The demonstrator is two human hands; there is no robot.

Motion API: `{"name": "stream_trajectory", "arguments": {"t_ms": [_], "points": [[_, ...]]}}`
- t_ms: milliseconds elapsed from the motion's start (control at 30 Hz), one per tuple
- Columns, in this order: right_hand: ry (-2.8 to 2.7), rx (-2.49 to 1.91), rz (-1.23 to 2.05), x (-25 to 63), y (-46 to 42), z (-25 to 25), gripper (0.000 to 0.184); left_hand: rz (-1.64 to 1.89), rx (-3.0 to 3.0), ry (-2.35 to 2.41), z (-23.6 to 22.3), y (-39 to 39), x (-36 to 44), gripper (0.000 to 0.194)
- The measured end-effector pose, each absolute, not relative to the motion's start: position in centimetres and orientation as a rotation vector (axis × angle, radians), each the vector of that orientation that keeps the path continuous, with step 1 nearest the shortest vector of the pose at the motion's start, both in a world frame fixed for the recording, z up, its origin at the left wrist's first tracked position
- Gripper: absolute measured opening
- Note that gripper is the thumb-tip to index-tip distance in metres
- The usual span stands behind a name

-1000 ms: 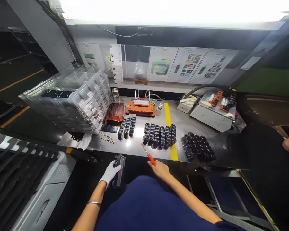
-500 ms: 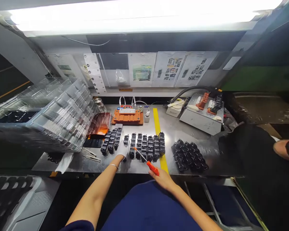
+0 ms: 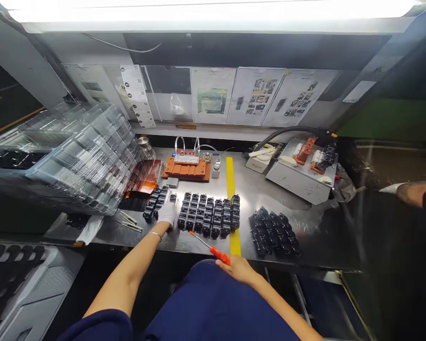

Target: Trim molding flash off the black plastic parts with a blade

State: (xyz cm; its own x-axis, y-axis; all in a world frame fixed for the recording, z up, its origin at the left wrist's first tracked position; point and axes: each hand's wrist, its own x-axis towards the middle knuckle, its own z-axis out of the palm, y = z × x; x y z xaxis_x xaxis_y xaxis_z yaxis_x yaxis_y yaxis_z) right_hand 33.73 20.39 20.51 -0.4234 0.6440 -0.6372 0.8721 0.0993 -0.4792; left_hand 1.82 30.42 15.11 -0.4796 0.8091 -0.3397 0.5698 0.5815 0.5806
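Observation:
My gloved left hand (image 3: pixel 167 214) is closed around a black moulded strip (image 3: pixel 173 198), whose far end shows beyond the fingers. To its left, partly behind the hand, lie a couple of similar strips (image 3: pixel 150 208). Just right of the hand, several black strips (image 3: pixel 208 215) lie side by side in a row. My bare right hand (image 3: pixel 237 268) grips a screwdriver (image 3: pixel 220 255) by its red-orange handle. The orange-tipped shaft points left and away from me, in front of the row's near end.
Clear plastic trays (image 3: pixel 81 161) are stacked at the left. An orange fixture (image 3: pixel 186 169) stands at the back, with a small bottle (image 3: pixel 216 169) beside it. Right of the yellow tape (image 3: pixel 230 173) are more black parts (image 3: pixel 274 232) and a grey box (image 3: pixel 298 177). Another person's arm (image 3: pixel 413 193) shows far right.
My left hand has moved left from one black strip to another; the earlier strip now lies in the row. The screwdriver tip has drawn back from the row towards me.

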Motion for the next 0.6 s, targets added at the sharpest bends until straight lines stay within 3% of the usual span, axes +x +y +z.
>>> {"name": "stream_trajectory", "arguments": {"t_ms": [100, 267, 433, 600], "points": [[2.123, 1.434, -1.214, 33.2, 20.3, 20.6, 0.046, 0.543, 0.965, 2.293, 14.2, 26.7, 2.6, 0.038], [2.112, 1.323, -1.207, 31.3, 19.6, 20.6, 0.052, 0.606, 0.725, 2.205, 12.9, 17.8, 2.5, 0.06], [2.134, 1.187, -1.134, 27.2, 17.8, 21.1, 0.055, 0.721, 0.409, 1.928, 13.1, 7.7, -2.0, 0.045], [2.194, 0.9, -1.095, 21.9, 16.3, 21.7, 0.057, 0.829, 0.035, 1.706, 13.7, 0.5, -7.1, 0.068]]}}
